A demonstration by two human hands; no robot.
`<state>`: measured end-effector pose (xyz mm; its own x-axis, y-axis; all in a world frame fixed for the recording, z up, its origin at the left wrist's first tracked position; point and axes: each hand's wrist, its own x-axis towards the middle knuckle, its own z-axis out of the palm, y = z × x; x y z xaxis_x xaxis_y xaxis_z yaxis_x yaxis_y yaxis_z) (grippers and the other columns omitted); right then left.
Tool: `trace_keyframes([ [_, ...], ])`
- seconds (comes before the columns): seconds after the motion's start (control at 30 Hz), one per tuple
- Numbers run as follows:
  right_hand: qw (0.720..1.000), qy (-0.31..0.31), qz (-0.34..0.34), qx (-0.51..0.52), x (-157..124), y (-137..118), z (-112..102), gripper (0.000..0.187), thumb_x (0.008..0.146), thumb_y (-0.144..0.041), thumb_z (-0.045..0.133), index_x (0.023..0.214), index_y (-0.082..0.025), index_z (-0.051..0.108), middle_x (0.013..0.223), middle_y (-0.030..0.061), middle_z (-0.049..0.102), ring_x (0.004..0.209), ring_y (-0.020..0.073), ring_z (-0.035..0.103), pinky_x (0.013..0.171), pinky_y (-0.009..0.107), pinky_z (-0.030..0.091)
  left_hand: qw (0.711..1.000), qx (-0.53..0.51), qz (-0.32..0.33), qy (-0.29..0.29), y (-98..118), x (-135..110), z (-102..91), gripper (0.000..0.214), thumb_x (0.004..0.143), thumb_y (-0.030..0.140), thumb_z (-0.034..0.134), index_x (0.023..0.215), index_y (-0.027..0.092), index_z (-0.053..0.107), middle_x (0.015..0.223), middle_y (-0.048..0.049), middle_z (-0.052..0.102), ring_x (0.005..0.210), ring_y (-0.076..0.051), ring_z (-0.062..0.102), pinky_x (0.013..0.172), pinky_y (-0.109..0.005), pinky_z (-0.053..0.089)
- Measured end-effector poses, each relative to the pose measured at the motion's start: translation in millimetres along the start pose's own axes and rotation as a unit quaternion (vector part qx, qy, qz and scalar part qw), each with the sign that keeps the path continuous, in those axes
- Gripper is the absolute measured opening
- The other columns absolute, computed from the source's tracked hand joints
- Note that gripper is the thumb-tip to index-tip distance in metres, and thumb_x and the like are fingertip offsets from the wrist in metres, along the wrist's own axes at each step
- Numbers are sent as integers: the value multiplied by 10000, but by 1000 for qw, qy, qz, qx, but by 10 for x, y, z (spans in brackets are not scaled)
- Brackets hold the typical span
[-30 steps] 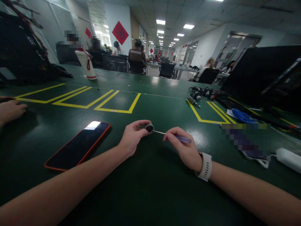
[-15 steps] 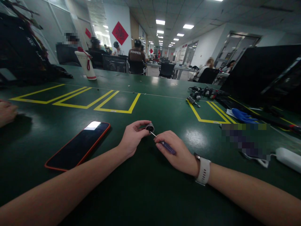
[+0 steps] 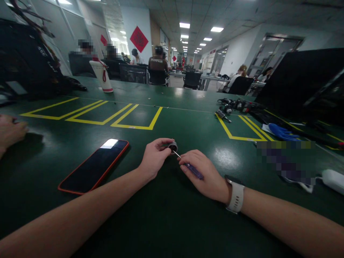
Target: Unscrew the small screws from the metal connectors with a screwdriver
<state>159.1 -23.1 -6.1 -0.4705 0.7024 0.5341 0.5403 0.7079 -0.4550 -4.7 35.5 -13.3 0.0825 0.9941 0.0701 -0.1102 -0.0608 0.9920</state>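
Note:
Between thumb and fingers, my left hand (image 3: 156, 157) grips a small round grey metal part (image 3: 173, 146), its dark hollow side turned toward me. A screwdriver (image 3: 194, 171) with a purple see-through handle is closed in my right hand (image 3: 205, 175). The thin shaft of the screwdriver points up and left, its tip at the hollow of the grey part. Whether the tip touches anything inside is too small to tell. Left of my forearm lies a phone (image 3: 94, 168) in an orange-red case, screen up.
Yellow tape rectangles mark the green table (image 3: 172, 222). A co-worker's hand (image 3: 12, 130) rests at the left edge. A white cup (image 3: 102, 76) stands behind. To the right lie dark metal tools (image 3: 223, 115), a blue glove (image 3: 282, 131) and a white device (image 3: 334, 181).
The whole view has shifted slightly to the right. Both hands keep their grips, with the screwdriver tip still at the grey part. More of the co-worker's hand shows at the left.

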Motion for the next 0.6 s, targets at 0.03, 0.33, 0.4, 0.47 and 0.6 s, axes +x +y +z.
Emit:
trace_keyframes([
  [0.03,1000,-3,1,-2,-2,1,0,98,875,-163,489,949,-186,550,950,54,642,920,178,560,832,350,452,1000,-1,-1,-1,-2,-1,1,241,637,81,632,871,128,664,941,-56,683,801,-149,635,743,-297,520],
  [0.33,1000,-16,11,-6,10,-10,-18,106,879,-172,486,961,-183,553,964,53,640,922,173,560,827,346,452,1000,5,-10,-11,12,-17,1,225,671,92,613,885,135,665,955,-55,685,771,-140,642,710,-289,533],
  [0.4,1000,-14,9,-7,7,-20,-18,103,880,-173,484,956,-185,553,960,52,642,922,170,561,835,347,450,1000,8,-9,-10,3,-9,-3,225,673,91,614,888,134,666,954,-55,686,770,-138,642,717,-291,534],
  [0.47,1000,-14,8,-14,2,-28,-18,102,879,-175,483,952,-183,553,961,53,643,929,171,561,843,351,445,1000,14,-7,-11,-6,0,-7,226,675,90,616,890,133,668,959,-58,686,774,-138,643,723,-294,535],
  [0.6,999,-14,9,-35,-4,-36,-16,109,875,-178,486,959,-184,555,967,51,643,937,175,559,835,352,436,1000,15,1,-15,-24,13,-15,228,681,89,615,895,141,673,995,-58,684,787,-138,643,718,-290,538],
])
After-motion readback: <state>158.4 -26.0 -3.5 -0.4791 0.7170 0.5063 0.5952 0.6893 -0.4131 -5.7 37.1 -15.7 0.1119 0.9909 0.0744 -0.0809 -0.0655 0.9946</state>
